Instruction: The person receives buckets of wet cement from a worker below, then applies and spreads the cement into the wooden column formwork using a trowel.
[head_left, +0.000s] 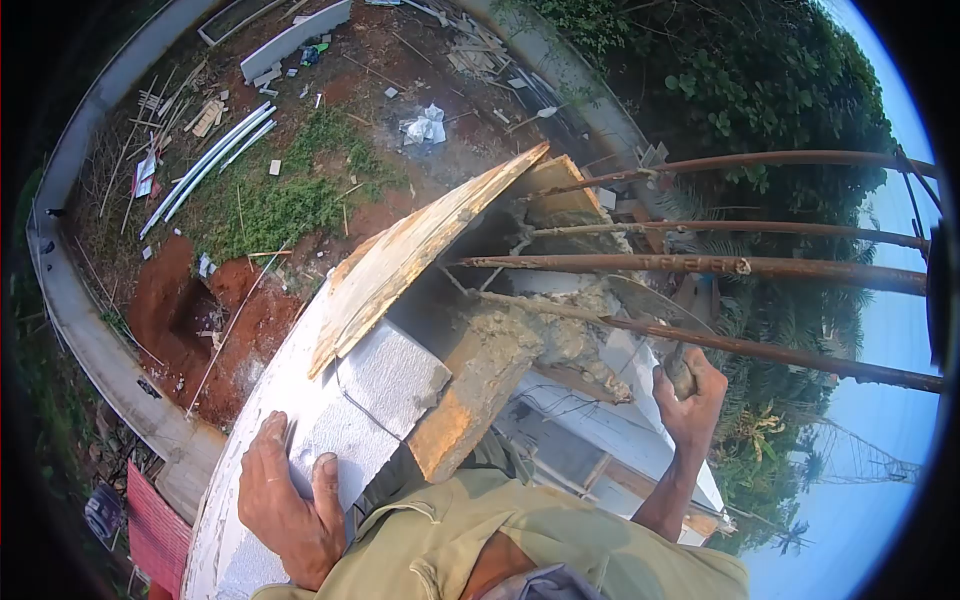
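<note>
My left hand (pixel 292 500) rests on the white block wall (pixel 375 400), its fingers apart and holding nothing. At the right, my right hand (pixel 690 395) is wrapped round the handle of a trowel (pixel 665 300), whose blade lies partly behind the rusty rebar. Several rebar rods (pixel 700 264) run from the wet concrete (pixel 500 345) toward the right edge. A wooden board (pixel 430 250) leans over the left side of the concrete. Below it, a cement-smeared plank (pixel 455 410) lies near my body. A thin wire hangs along the white block.
Far below lie a dirt yard with a dug pit (pixel 195 315), white pipes (pixel 215 160), scrap wood (pixel 207 117) and a grey boundary wall (pixel 95 340). Trees (pixel 740 90) stand beyond. A red roof (pixel 155 520) shows at lower left.
</note>
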